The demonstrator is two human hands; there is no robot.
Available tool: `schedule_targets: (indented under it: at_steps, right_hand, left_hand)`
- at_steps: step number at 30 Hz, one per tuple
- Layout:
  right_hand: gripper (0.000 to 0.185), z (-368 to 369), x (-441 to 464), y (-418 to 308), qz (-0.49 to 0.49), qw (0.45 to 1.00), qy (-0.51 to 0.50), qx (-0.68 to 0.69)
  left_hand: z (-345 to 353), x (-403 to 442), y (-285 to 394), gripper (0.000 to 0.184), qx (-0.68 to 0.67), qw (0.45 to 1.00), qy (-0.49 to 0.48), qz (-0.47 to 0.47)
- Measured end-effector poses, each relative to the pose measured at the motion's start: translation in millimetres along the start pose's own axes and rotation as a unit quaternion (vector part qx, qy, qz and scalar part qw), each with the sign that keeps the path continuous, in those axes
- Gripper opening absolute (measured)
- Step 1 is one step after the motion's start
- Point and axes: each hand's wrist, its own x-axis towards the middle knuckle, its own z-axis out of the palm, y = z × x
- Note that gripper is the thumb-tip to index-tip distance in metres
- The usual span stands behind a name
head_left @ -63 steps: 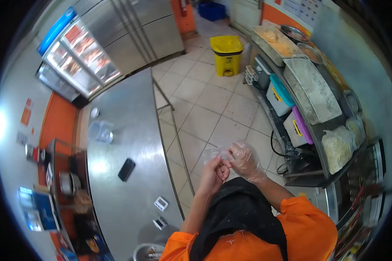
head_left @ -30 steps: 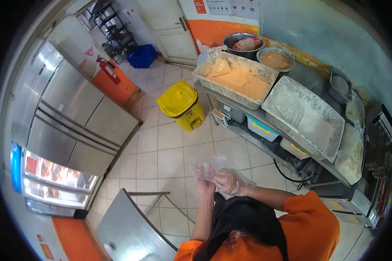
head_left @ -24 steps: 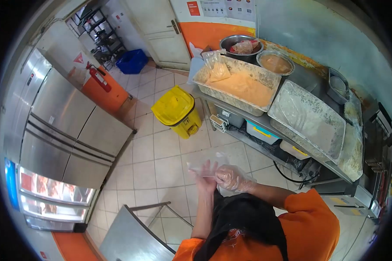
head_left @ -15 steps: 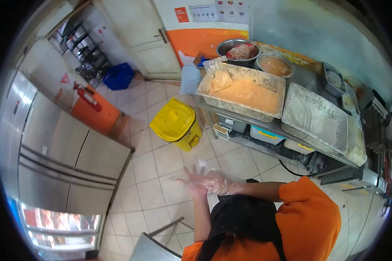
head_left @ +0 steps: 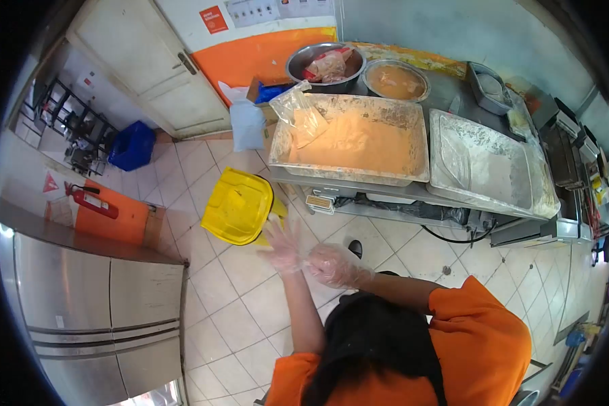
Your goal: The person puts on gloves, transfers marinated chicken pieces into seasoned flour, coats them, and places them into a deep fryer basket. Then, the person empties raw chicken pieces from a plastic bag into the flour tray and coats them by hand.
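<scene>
The plastic glove (head_left: 283, 258) now covers the left hand (head_left: 281, 246), spread wide; the right hand (head_left: 334, 264) grips its edge, leaving both hands gloved.

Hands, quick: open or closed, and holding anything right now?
Left hand: open, spread inside a clear glove.
Right hand: closed, apparently pinching that glove.

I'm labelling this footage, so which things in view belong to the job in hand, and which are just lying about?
Job in hand:
left hand, fingers spread
clear left glove over it
right hand, apparently gripping that glove's cuff
clear right glove

Apparently just lying about:
yellow bin
fire extinguisher
blue tub
orange-powder tray
white-powder tray
</scene>
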Motion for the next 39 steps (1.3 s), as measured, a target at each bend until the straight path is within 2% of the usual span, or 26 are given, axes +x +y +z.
schedule_targets:
  at_steps: [2, 3, 4, 5, 6, 7, 9, 11, 13, 16, 23, 26, 28, 30, 31, 32, 33, 34, 35, 36, 37, 38, 39]
  right_hand:
    - [0.019, -11.6, 7.4, 18.3, 0.041, 0.996, -0.035, 0.065]
    - [0.023, -15.6, 12.8, 26.9, 0.057, 0.992, -0.048, 0.099]
    - [0.029, -16.7, 18.6, 37.4, 0.227, 0.943, -0.038, 0.242]
    - [0.035, -16.4, 19.7, 52.2, 0.382, 0.846, -0.025, 0.372]
    - [0.04, -16.8, 16.7, 70.6, 0.517, 0.706, -0.013, 0.484]
    - [0.039, -20.2, 16.7, 85.7, 0.554, 0.63, -0.007, 0.544]
    - [0.037, -29.4, 14.9, 99.2, 0.575, 0.54, -0.028, 0.614]
    - [0.035, -49.0, 16.1, 98.9, 0.557, 0.545, -0.066, 0.623]
    - [0.033, -68.6, 22.0, 97.3, 0.537, 0.569, -0.104, 0.614]
    - [0.031, -82.4, 41.4, 103.8, 0.515, 0.617, -0.139, 0.579]
    - [0.025, -69.7, 118.1, 131.6, 0.434, 0.752, -0.185, 0.461]
    - [0.024, -71.3, 156.4, 150.9, 0.388, 0.812, -0.211, 0.381]
    - [0.023, -94.0, 181.1, 169.9, 0.369, 0.859, -0.204, 0.29]
    - [0.022, -139.8, 202.6, 197.9, 0.382, 0.902, -0.149, 0.136]
    - [0.035, -170.6, 208.6, 221.1, 0.317, 0.945, -0.074, 0.021]
    - [0.028, -207.0, 211.2, 235.8, 0.421, 0.907, 0.012, -0.024]
    - [0.024, -243.7, 231.3, 239.3, 0.482, 0.865, 0.086, -0.108]
    - [0.025, -275.7, 218.1, 292.5, 0.471, 0.854, 0.132, -0.178]
    - [0.026, -307.6, 204.8, 345.7, 0.461, 0.833, 0.179, -0.247]
    - [0.028, -332.3, 211.8, 370.6, 0.575, 0.73, 0.257, -0.266]
    - [0.028, -356.0, 199.2, 404.1, 0.552, 0.723, 0.239, -0.34]
    - [0.029, -378.9, 178.8, 438.9, 0.524, 0.714, 0.216, -0.411]
    - [0.029, -395.1, 166.5, 470.0, 0.564, 0.675, 0.206, -0.428]
  left_hand:
    - [91.4, 26.4, -23.6, 0.086, -0.132, 0.991, -0.007, 0.008]
    - [124.9, 22.7, -29.4, 0.085, -0.123, 0.991, -0.044, -0.038]
    - [158.6, 26.0, -39.0, 0.084, -0.112, 0.986, -0.087, -0.09]
    - [185.5, 34.1, -52.3, 0.083, -0.099, 0.975, -0.131, -0.147]
    - [200.0, 32.8, -64.1, 0.082, -0.058, 0.96, -0.162, -0.221]
    - [204.5, 24.6, -75.4, 0.081, -0.02, 0.936, -0.189, -0.295]
    - [198.0, 14.9, -103.2, 0.083, -0.006, 0.869, -0.238, -0.434]
    - [223.0, -7.0, -132.1, 0.071, 0.042, 0.856, -0.109, -0.504]
    - [228.2, -7.2, -147.7, 0.071, 0.055, 0.817, -0.059, -0.571]
    - [227.3, 15.3, -162.0, 0.071, 0.048, 0.77, -0.064, -0.632]
    - [219.9, 78.9, -191.6, 0.073, 0.035, 0.702, -0.098, -0.704]
    - [213.9, 111.2, -179.1, 0.074, 0.034, 0.716, -0.104, -0.69]
    - [207.8, 146.0, -156.7, 0.074, 0.037, 0.75, -0.115, -0.65]
    - [196.1, 188.1, -129.2, 0.075, 0.045, 0.807, -0.132, -0.573]
    - [192.9, 208.7, -117.8, 0.075, 0.07, 0.838, -0.134, -0.524]
    - [191.9, 230.1, -108.5, 0.076, 0.123, 0.866, -0.125, -0.469]
    - [199.7, 251.1, -107.0, 0.076, 0.202, 0.882, -0.11, -0.411]
    - [222.7, 268.4, -112.0, 0.068, 0.375, 0.862, -0.071, -0.334]
    - [209.9, 290.0, -98.9, 0.066, 0.488, 0.825, -0.066, -0.276]
    - [180.7, 310.9, -77.8, 0.065, 0.592, 0.775, -0.059, -0.213]
    - [158.2, 322.4, -62.3, 0.063, 0.687, 0.711, -0.047, -0.146]
    - [149.9, 326.0, -56.1, 0.061, 0.794, 0.591, -0.047, -0.133]
    - [143.3, 327.4, -51.1, 0.06, 0.882, 0.454, -0.047, -0.119]
